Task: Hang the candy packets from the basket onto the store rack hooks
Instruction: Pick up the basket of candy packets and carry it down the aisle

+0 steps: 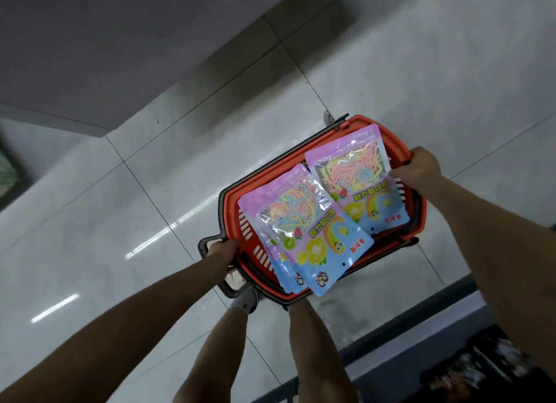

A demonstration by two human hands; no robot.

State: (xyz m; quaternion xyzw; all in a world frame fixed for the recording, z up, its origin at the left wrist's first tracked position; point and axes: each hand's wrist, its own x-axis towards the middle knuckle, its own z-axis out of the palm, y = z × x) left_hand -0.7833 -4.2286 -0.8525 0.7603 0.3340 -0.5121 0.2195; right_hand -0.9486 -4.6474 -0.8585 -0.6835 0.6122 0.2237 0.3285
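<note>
- I see the red shopping basket (254,240) held between both hands above the glossy tiled floor (150,192).
- The left hand (221,247) is curled round the dark handle (204,243) at the basket's near-left end.
- The right hand (416,169) hooks its fingers over the far-right rim, beside a packet's edge.
- The candy packets (307,234) lie inside the basket in two overlapping stacks, and the nearer stack overhangs the rim.

Candy packets (304,222) lie in the basket (388,126), above the floor (120,222). My left grip (221,247) holds its left end and my right grip (419,169) holds its right rim.
</note>
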